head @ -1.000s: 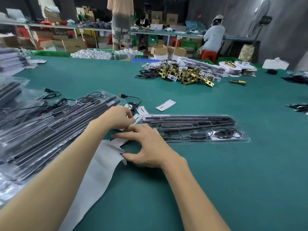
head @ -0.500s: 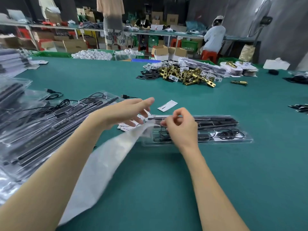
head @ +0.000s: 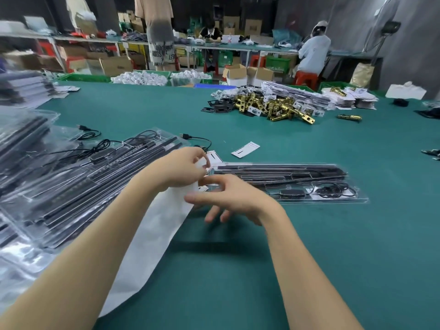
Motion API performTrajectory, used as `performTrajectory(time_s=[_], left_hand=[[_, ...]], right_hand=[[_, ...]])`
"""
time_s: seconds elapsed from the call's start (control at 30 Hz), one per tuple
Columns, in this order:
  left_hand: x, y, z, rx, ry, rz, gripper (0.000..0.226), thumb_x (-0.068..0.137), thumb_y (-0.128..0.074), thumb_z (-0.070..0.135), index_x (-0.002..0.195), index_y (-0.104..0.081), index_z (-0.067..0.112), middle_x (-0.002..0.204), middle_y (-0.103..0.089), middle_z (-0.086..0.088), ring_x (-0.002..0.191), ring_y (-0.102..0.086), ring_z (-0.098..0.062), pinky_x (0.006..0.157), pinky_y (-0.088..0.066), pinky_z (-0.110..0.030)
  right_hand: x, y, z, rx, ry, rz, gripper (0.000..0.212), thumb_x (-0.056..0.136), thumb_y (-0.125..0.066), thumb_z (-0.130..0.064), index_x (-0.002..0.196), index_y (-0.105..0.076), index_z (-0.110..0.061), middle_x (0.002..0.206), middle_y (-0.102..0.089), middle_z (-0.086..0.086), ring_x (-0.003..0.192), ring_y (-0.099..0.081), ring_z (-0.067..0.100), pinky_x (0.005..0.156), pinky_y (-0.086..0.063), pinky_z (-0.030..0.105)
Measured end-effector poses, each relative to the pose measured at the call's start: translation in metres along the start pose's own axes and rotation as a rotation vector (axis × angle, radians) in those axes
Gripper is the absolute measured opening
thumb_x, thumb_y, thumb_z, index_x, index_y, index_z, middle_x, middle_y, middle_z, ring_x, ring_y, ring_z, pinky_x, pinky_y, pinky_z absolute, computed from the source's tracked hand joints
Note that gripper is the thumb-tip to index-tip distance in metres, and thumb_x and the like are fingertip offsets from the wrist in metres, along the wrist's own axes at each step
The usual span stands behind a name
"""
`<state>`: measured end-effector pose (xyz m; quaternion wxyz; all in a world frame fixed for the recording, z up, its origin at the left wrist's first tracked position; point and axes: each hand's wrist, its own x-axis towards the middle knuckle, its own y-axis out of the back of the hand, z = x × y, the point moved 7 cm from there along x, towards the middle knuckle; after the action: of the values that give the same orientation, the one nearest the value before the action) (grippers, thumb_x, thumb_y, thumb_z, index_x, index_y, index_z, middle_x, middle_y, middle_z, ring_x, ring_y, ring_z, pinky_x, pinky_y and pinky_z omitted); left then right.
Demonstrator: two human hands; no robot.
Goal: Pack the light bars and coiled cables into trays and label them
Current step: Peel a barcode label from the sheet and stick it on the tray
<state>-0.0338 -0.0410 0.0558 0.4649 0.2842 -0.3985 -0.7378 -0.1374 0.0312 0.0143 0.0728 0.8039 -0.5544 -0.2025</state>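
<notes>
Evidently much remains: on the green table (head: pixel 309 246) a big heap of clear plastic trays with black light bars (head: pixel 59 186) and loose cables lies at left. One filled clear tray (head: pixel 297 184), bars and coiled black cable inside, lies just beyond the hands, seemingly packed but not yet labelled. The left hand (head: pixel 177 170) pinches the long white backing strip (head: pixel 147 234); the right hand (head: pixel 233 196) hovers beside it, fingers loosely spread, holding nothing clearly visible. A small white label (head: pixel 245 149) lies apart.

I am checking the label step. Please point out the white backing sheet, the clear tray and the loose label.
white backing sheet (head: pixel 152 234): head view, its middle.
clear tray (head: pixel 357 200): head view, front right rim.
loose label (head: pixel 245 149): head view, its centre.
</notes>
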Motion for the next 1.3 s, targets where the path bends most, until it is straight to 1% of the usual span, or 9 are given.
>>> performTrajectory(time_s=[0.13,0.23,0.37,0.53,0.63,0.8,0.93,1.1,1.3], left_hand=[[0.001,0.015,0.014,-0.222,-0.045,0.304,0.019,0.097,-0.049,0.016,0.099,-0.067,0.021,0.102,-0.069,0.001,0.087,-0.063,-0.016,0.070,-0.045,-0.027],[0.003,0.019,0.035,-0.313,-0.140,0.361,0.018,0.097,-0.057,0.027,0.110,-0.065,0.018,0.113,-0.068,0.002,0.101,-0.065,-0.015,0.090,-0.048,-0.029],[-0.010,0.031,0.058,-0.256,-0.285,0.325,0.081,0.086,-0.065,0.059,0.151,-0.031,0.023,0.154,-0.039,0.002,0.140,-0.037,-0.012,0.109,-0.027,-0.024],[-0.047,0.014,0.047,0.042,-0.251,-0.051,0.120,0.051,-0.067,0.088,0.149,-0.017,0.040,0.157,-0.026,0.011,0.140,-0.035,-0.011,0.117,-0.030,-0.037],[-0.063,-0.020,0.035,0.281,-0.206,-0.311,0.099,0.061,-0.077,0.071,0.140,-0.027,0.038,0.139,-0.039,0.016,0.116,-0.053,-0.015,0.100,-0.044,-0.037],[-0.030,0.005,0.024,0.109,-0.236,-0.047,0.040,0.090,-0.069,0.040,0.125,-0.059,0.026,0.121,-0.066,0.011,0.109,-0.063,-0.017,0.092,-0.049,-0.032],[-0.011,0.001,0.001,-0.679,-0.162,-0.318,0.039,0.088,-0.075,0.037,0.121,-0.062,0.022,0.114,-0.074,-0.002,0.101,-0.072,-0.025,0.078,-0.060,-0.034],[0.014,-0.017,-0.032,-0.783,0.024,0.006,0.028,0.090,-0.073,0.029,0.112,-0.063,0.016,0.098,-0.077,-0.007,0.080,-0.075,-0.021,0.053,-0.055,-0.027],[0.013,-0.029,-0.048,-0.834,0.133,0.163,0.046,0.086,-0.069,0.053,0.119,-0.062,0.022,0.107,-0.074,-0.006,0.093,-0.073,-0.030,0.087,-0.058,-0.050]], right_hand=[[0.005,-0.028,-0.004,0.204,-0.018,-0.110,0.037,0.086,-0.079,-0.033,0.116,-0.063,-0.016,0.099,-0.077,0.001,0.069,-0.073,0.017,0.052,-0.049,0.017],[0.012,-0.022,-0.008,0.374,0.030,0.012,0.007,0.092,-0.071,-0.016,0.095,-0.066,-0.011,0.079,-0.074,-0.003,0.057,-0.067,0.009,0.048,-0.045,0.015],[0.012,0.016,0.006,0.517,0.006,0.304,0.011,0.093,-0.064,-0.004,0.083,-0.065,-0.010,0.065,-0.063,-0.002,0.042,-0.051,0.006,0.041,-0.038,0.016],[-0.005,0.078,0.039,0.903,-0.041,0.637,0.017,0.094,-0.057,-0.003,0.080,-0.057,-0.011,0.051,-0.048,-0.008,0.036,-0.038,0.001,0.033,-0.027,0.012],[-0.014,0.096,0.056,1.107,-0.040,0.740,0.018,0.096,-0.055,-0.004,0.081,-0.050,-0.013,0.054,-0.043,-0.007,0.036,-0.037,0.002,0.034,-0.028,0.010],[-0.011,0.095,0.046,1.343,0.133,0.690,0.029,0.094,-0.069,-0.025,0.106,-0.050,-0.007,0.101,-0.064,0.015,0.061,-0.065,0.012,0.053,-0.053,0.017],[-0.012,0.096,0.021,0.903,0.208,0.692,0.020,0.095,-0.065,-0.032,0.099,-0.063,-0.013,0.091,-0.066,0.003,0.069,-0.064,0.014,0.059,-0.053,0.023],[-0.014,0.083,-0.022,0.122,0.360,0.673,0.005,0.089,-0.074,-0.026,0.088,-0.073,-0.021,0.077,-0.073,-0.007,0.068,-0.064,0.005,0.059,-0.050,0.018],[0.011,0.037,-0.012,-0.334,0.211,0.334,0.025,0.069,-0.088,-0.042,0.089,-0.074,-0.032,0.085,-0.072,-0.016,0.068,-0.061,-0.006,0.060,-0.045,0.009]])
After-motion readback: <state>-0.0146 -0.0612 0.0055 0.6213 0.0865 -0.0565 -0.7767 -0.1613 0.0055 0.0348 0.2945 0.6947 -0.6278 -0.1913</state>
